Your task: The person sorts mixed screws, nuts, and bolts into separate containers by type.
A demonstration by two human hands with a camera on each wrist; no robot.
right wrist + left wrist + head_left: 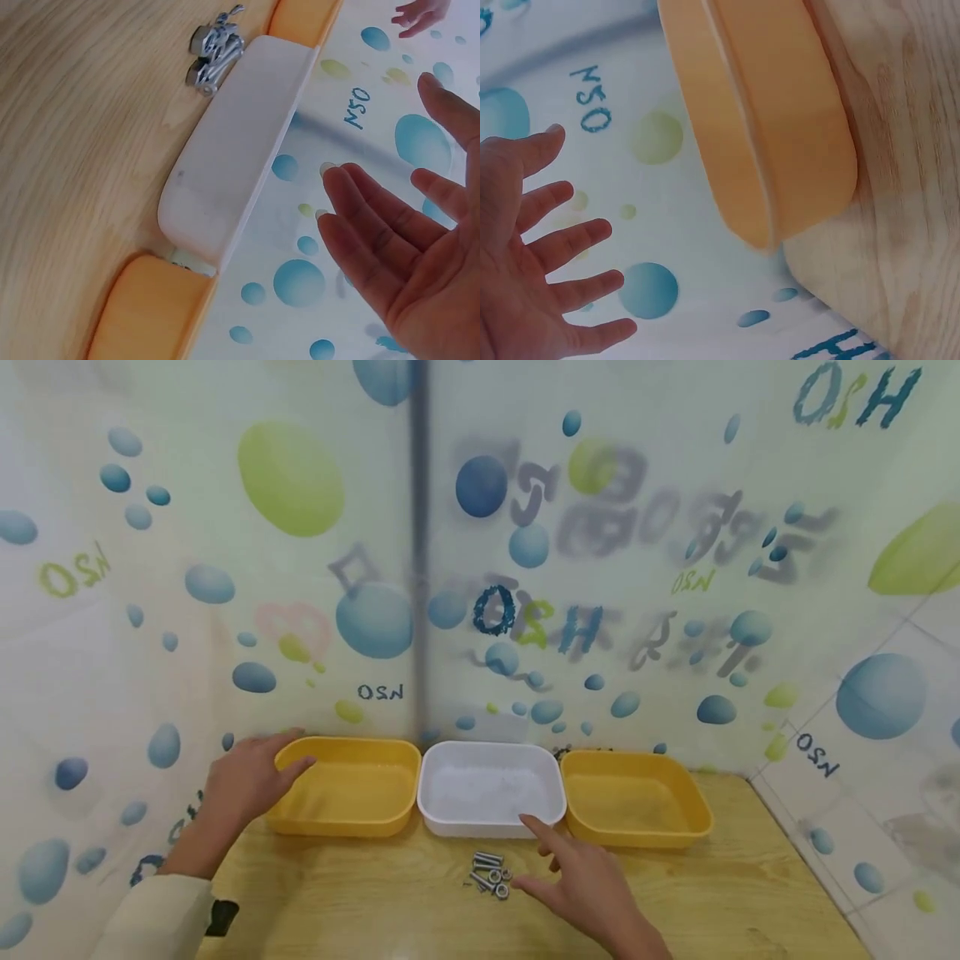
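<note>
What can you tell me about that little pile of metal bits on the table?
The pile of metal bits looks like a handful of silvery bolts and nuts, shiny like steel, heaped loosely together. It lies on the light wooden table, just in front of the white tray, apart from it. The right hand hovers beside it with straight fingers, the thumb nearest; whether it touches the pile cannot be told. In the right wrist view the pieces lie jumbled, some on their sides.

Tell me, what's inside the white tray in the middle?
Nothing shows inside the white tray; its floor looks bare. The right hand covers a bit of its front edge. The screws lie outside, on the table.
</note>
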